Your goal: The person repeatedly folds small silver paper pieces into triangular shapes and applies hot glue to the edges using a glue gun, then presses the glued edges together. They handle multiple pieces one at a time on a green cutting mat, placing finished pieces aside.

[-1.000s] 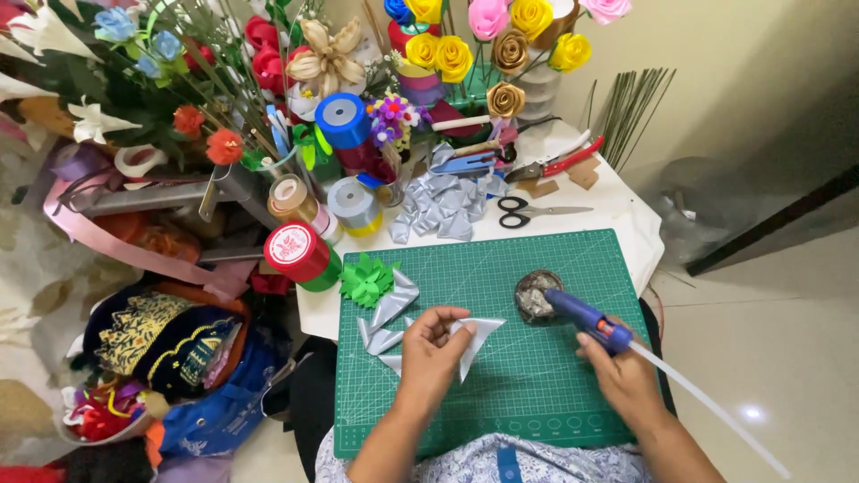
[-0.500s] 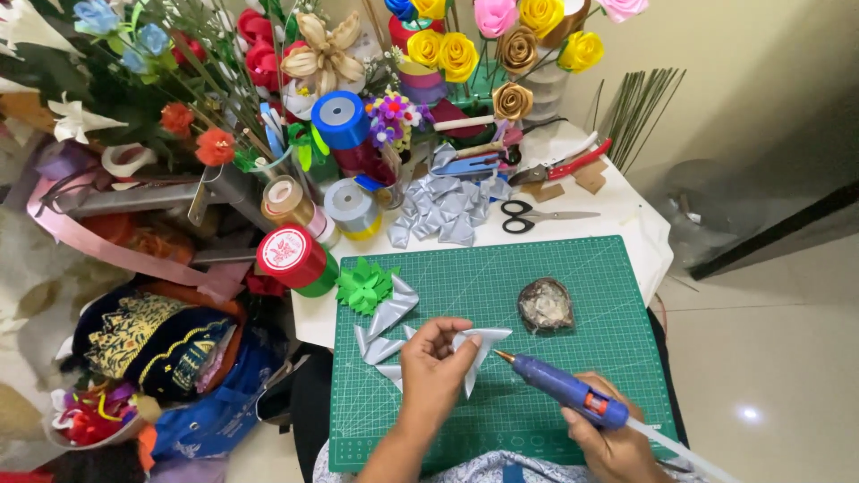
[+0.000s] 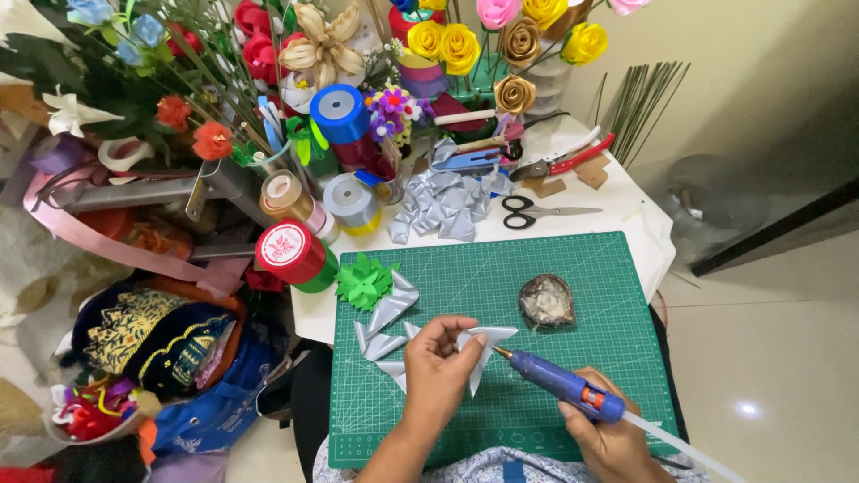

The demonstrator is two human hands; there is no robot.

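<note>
**Glue gun meets folded ribbon petal on the cutting mat**

The left hand (image 3: 440, 362) pinches a pointed, folded silver satin ribbon petal (image 3: 480, 351) just above the gridded green cutting mat (image 3: 617, 277). The right hand (image 3: 612, 438) is wrapped around a blue plastic glue gun (image 3: 562, 385), whose metal tip touches or nearly touches the petal's edge. More glossy silver petals (image 3: 383, 322) lie on the mat beside a spiky green ribbon flower (image 3: 364, 281). A rough, glue-crusted round dish (image 3: 547, 300) sits near. Black-handled scissors (image 3: 537, 213) rest on the white counter (image 3: 626, 201).
</note>
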